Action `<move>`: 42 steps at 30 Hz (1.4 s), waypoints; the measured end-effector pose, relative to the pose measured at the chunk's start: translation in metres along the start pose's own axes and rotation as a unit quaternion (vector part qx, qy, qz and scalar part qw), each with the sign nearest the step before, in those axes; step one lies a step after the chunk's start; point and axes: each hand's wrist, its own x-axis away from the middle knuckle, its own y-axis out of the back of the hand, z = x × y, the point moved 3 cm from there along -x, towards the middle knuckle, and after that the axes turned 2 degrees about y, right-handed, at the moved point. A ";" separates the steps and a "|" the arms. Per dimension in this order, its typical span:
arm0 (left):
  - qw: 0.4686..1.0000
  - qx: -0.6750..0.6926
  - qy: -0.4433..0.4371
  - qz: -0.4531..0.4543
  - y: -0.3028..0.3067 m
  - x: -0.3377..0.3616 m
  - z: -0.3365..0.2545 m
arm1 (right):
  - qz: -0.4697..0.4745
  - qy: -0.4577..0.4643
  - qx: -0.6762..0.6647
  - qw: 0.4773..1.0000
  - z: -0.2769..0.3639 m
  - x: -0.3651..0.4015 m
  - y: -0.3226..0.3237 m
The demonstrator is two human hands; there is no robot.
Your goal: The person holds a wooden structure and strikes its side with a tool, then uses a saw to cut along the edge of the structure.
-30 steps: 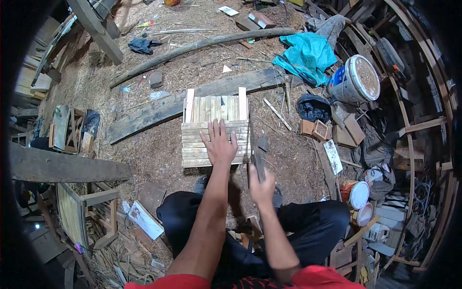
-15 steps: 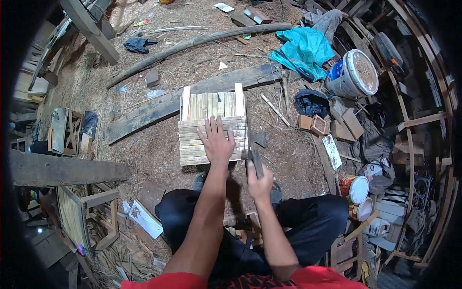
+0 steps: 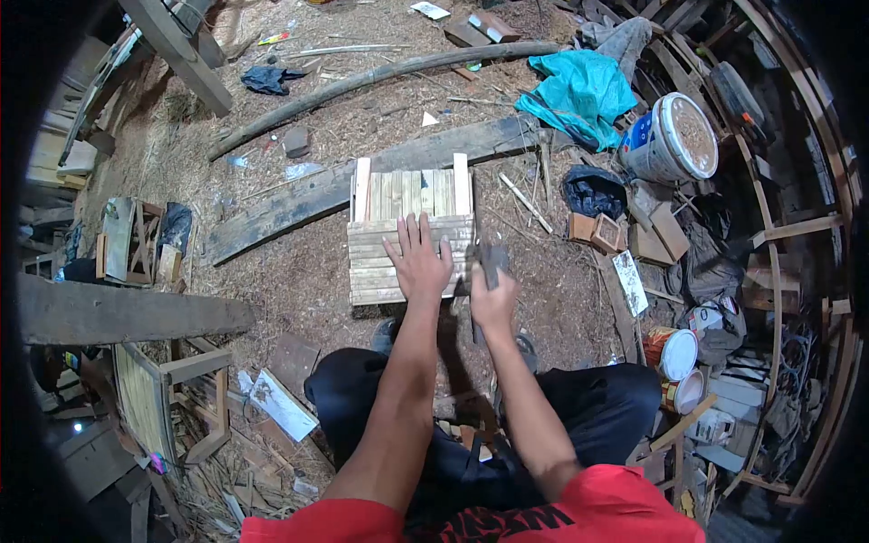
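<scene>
A small panel of wooden slats [image 3: 389, 276] lies in front of me, with crosswise slats at its near part and lengthwise slats between two pale strips at its far part. My left hand [image 3: 423, 269] rests flat on the crosswise slats, fingers spread. Beside the panel's right edge, my right hand [image 3: 494, 297] is wrapped round a dark tool [image 3: 489, 258] that looks like a saw or blade; motion blurs its outline. The tool lies along the right ends of the slats. Whether it touches them is hard to tell.
A long dark plank [image 3: 281, 208] lies beyond the panel, and a curved pole [image 3: 362, 80] farther off. At the right are a teal sheet [image 3: 579, 90], a white bucket [image 3: 685, 136] and wood blocks [image 3: 606, 233]. A thick beam [image 3: 136, 310] juts in from the left.
My right hand and the dark tool have moved toward the far side along the panel's right edge. The whole view has shifted slightly. My left hand stays flat on the slats.
</scene>
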 end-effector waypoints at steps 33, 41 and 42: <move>1.000 0.010 0.002 -0.006 -0.001 0.000 -0.005 | 0.020 -0.039 -0.016 0.999 0.001 0.016 0.009; 1.000 -0.001 0.014 0.025 -0.004 -0.004 -0.002 | 0.026 -0.035 0.001 0.999 0.020 0.048 0.025; 1.000 -0.001 0.015 0.024 -0.005 -0.003 -0.002 | 0.041 -0.030 0.021 0.998 0.018 0.031 0.018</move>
